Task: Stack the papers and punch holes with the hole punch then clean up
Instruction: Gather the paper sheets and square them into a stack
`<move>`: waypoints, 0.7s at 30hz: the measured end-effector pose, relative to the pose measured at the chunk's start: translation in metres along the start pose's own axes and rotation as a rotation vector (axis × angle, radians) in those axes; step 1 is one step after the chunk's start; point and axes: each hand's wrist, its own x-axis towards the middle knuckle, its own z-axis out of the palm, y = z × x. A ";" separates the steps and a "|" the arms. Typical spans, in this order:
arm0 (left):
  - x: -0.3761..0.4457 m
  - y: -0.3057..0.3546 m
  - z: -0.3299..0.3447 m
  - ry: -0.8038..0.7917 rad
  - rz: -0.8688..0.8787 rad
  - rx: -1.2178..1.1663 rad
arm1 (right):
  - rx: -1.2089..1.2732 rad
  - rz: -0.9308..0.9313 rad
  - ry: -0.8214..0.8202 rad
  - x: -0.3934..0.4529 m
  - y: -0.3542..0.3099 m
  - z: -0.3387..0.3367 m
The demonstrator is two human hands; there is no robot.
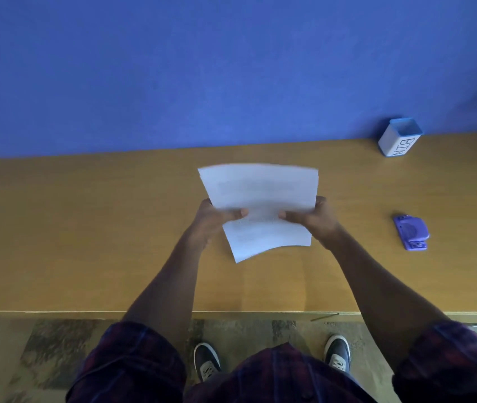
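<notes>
**Papers Held Over the Table in Both Hands**

Here we looked down from the head camera at a long wooden table [86, 228] set against a blue wall [173, 68]. At the left of the centre we saw the left hand [212, 221] gripping the left edge of the papers [260, 193], its thumb lying across the top sheet and its fingers curled under the stack, where we could not see them. The papers were white, slightly blurred, with faint lines of print that we could not read. They sat near the middle of the table's width, raised above the wood and bowed, the near edge curving toward us and the far edge reaching toward the wall. Whether any part of the stack touched the table we could not tell.

Next to the right we saw the right hand [316, 219] pinching the right edge of the same stack, thumb on top and pointing left, fingers hidden below.

Farther right, well apart from the hands, a purple hole punch [411, 231] lay on the table. Beyond it, at the far edge against the wall, stood a small white container with a blue rim, lettered BIN [399, 138], and it was open at the top.

At the near side we saw plaid sleeves [132, 362] and two dark shoes [206, 360] on a patterned floor.
</notes>
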 end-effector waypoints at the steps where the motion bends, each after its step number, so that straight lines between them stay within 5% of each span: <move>1: -0.003 -0.007 0.003 -0.006 -0.020 0.032 | 0.008 0.004 0.002 -0.004 0.005 0.001; 10: 0.002 0.008 0.004 0.046 0.022 0.011 | 0.088 -0.174 0.111 -0.001 -0.010 0.008; 16: 0.000 -0.016 0.012 0.094 -0.068 0.151 | -0.014 -0.011 0.156 -0.008 0.011 0.008; 21: 0.017 0.031 0.007 0.058 0.046 0.099 | 0.020 -0.245 0.184 0.013 -0.035 0.005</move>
